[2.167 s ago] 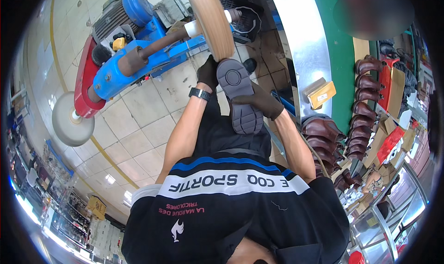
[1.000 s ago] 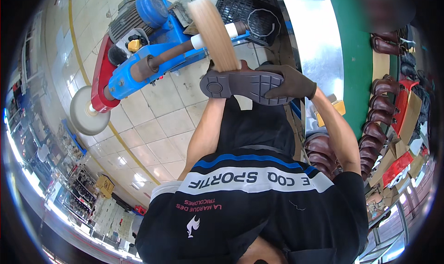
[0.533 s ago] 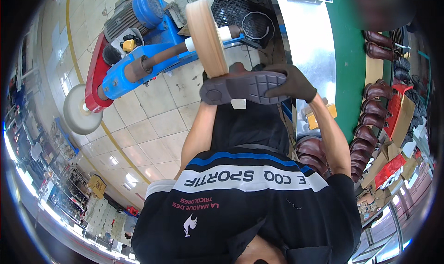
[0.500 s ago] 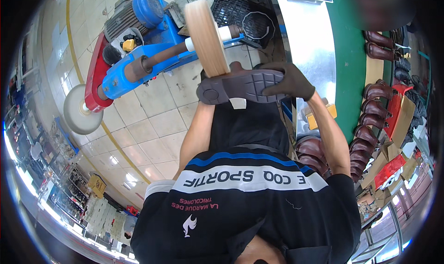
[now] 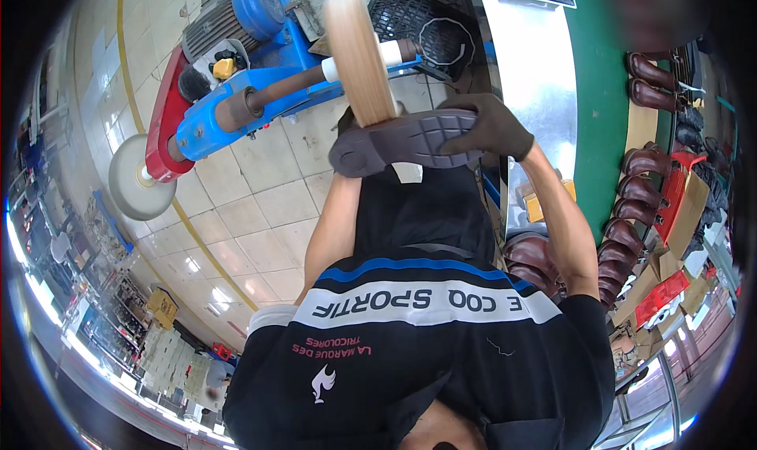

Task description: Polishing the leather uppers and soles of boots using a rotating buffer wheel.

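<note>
At the wheel (image 5: 359, 63), your right hand (image 5: 490, 128) pinches the shoe (image 5: 414, 145) by its toe; your left hand's (image 5: 344, 120) hold is hidden. Probably stiff-soled: grip both ends.

Head-worn fisheye, facing down, rim seemingly blurred

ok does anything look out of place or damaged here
Nothing stands out as spilled or broken around the wheel or the shoe. One small oddity: a thin, pale, wavy line on the chest of the black shirt, perhaps a loose thread, odd because it wanders irregularly over plain fabric.
</note>
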{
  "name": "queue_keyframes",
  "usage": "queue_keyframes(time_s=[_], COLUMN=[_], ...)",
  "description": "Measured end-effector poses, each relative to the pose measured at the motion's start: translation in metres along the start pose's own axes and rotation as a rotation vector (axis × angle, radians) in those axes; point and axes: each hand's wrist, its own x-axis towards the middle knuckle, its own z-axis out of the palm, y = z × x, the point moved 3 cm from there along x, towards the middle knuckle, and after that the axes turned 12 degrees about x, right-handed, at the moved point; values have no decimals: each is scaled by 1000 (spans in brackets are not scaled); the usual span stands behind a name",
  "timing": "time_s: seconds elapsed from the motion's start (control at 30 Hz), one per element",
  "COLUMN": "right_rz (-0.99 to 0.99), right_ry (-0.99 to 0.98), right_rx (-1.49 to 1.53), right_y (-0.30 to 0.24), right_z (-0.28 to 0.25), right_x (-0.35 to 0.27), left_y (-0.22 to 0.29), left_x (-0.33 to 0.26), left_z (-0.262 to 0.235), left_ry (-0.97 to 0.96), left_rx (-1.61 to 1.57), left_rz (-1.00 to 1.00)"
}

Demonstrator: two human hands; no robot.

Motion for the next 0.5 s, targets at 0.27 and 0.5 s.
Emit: queue_keyframes(time_s=[0.27,0.5], right_rz=[-46,-139], right_ry=[-66,116], right_rx=[-133,-75], right_y=[-3,-9], right_z=[9,-1], right_x=[-2,7], left_y=[19,-3], left_x=[-31,-9], left_z=[18,-14], left_ry=[74,-60], left_rx=[-529,459], left_rz=[-528,-58])
